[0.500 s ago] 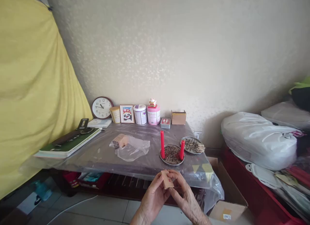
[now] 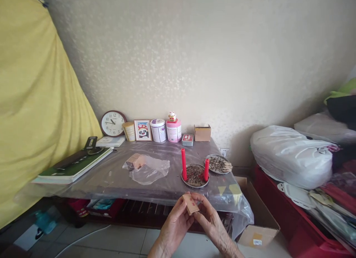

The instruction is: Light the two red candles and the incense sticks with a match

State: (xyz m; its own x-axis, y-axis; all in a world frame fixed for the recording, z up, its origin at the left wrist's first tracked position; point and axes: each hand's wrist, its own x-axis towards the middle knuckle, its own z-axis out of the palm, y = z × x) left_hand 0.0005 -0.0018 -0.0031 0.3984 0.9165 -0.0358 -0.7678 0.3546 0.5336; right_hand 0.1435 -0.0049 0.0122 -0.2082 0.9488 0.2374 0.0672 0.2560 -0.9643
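A small tan matchbox (image 2: pixel 190 204) with red print is held in front of the table's near edge. My left hand (image 2: pixel 176 222) grips it from the left side, thumb along its edge. My right hand (image 2: pixel 210 221) has its fingers and thumb closed on the box's right side. Just beyond the hands, a round metal tray (image 2: pixel 195 178) bears a tall red candle (image 2: pixel 184 165) and a shorter red candle (image 2: pixel 206 171), both upright. Behind it to the right, a second round tray (image 2: pixel 213 164) carries several matches (image 2: pixel 227 166) at its right rim.
A plastic-covered table (image 2: pixel 111 180) holds a crumpled clear bag (image 2: pixel 151 171) with small tan boxes (image 2: pixel 135 161). Along the wall stand a clock (image 2: pixel 113 123), tins and a cardboard box (image 2: pixel 202 133). A green book (image 2: pixel 73 165) lies left; an open carton (image 2: pixel 258 232) stands right.
The matchbox has turned slightly in my fingers, so more of its red-printed face shows. Both hands stay on it. The view has shifted a little to the right.
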